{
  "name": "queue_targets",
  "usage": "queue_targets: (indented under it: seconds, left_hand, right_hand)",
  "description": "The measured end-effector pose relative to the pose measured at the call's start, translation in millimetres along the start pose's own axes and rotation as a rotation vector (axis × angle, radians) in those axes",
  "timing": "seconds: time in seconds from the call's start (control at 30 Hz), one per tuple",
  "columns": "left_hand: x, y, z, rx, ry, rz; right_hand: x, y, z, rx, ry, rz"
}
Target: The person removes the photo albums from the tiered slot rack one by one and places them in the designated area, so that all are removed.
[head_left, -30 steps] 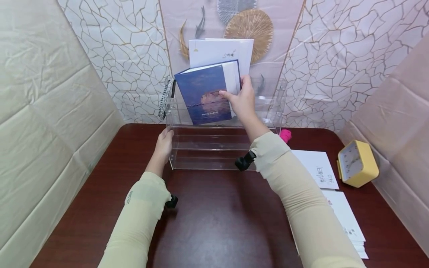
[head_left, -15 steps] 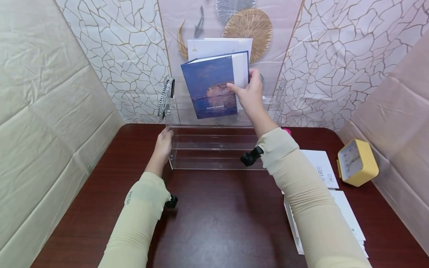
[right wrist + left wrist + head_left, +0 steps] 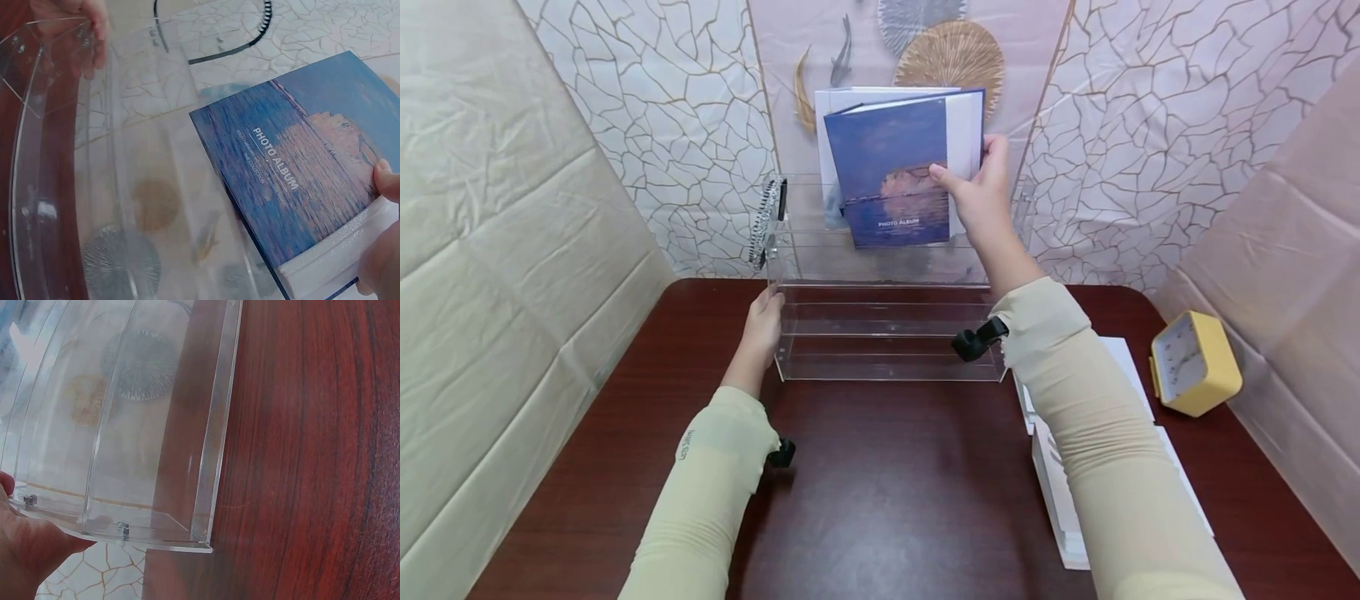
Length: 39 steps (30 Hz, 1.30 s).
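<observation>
A blue photo album [image 3: 891, 167], with a seascape cover and a white strip along one side, is held up at the top of a clear acrylic rack [image 3: 880, 364]. My right hand [image 3: 987, 193] grips its right edge, thumb on the cover and the other fingers mostly hidden behind. In the right wrist view the album [image 3: 294, 162] slants over the rack's clear shelves. Behind it, a white album [image 3: 827, 175] stands on the top tier, mostly covered. My left hand [image 3: 763, 327] holds the rack's left side panel; the left wrist view shows part of this hand [image 3: 31, 547] at the panel's edge.
A black band with a glittery, coiled edge [image 3: 766, 221] hangs at the rack's upper left. White books [image 3: 1063, 508] lie stacked on the right, partly under my right sleeve. Beyond them stands a yellow clock [image 3: 1216, 367]. A patterned wall backs the dark red table [image 3: 880, 500].
My right hand has lifted the blue photo album up and to the right, so it now covers more of the white album behind. The left hand stays on the rack.
</observation>
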<state>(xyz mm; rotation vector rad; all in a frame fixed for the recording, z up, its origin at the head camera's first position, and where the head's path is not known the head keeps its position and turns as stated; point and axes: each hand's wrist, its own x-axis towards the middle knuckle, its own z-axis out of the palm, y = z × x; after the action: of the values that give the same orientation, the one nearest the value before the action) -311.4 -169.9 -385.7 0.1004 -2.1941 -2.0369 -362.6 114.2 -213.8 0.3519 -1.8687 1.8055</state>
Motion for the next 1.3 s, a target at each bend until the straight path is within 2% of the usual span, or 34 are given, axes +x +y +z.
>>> queue_targets:
  seconds: [0.2, 0.5, 0.77, 1.0, 1.2, 1.3]
  left_hand:
    - [0.9, -0.2, -0.9, 0.017, 0.002, -0.002]
    - [-1.6, -0.6, 1.2, 0.001, 0.015, 0.016]
    - [-2.2, 3.2, 0.5, -0.023, 0.023, 0.037]
    - [-1.7, 3.5, 0.7, -0.018, 0.014, 0.011]
    - [-3.8, 2.2, 1.9, -0.018, -0.008, -0.036]
    - [-4.0, 3.0, 1.5, -0.016, -0.01, -0.034]
  right_hand:
    - [3.6, -7.1, -11.4, 0.024, 0.042, 0.026]
    - [3.7, -14.1, -31.5, 0.172, 0.084, 0.088]
    - [-1.4, -26.7, -53.2, 0.249, 0.107, 0.116]
    - [-16.0, -31.6, -73.3, 0.32, 0.114, 0.134]
    - [-34.9, -33.6, -88.3, 0.322, 0.087, 0.164]
    - [-45.4, -35.2, -91.5, 0.336, 0.06, 0.153]
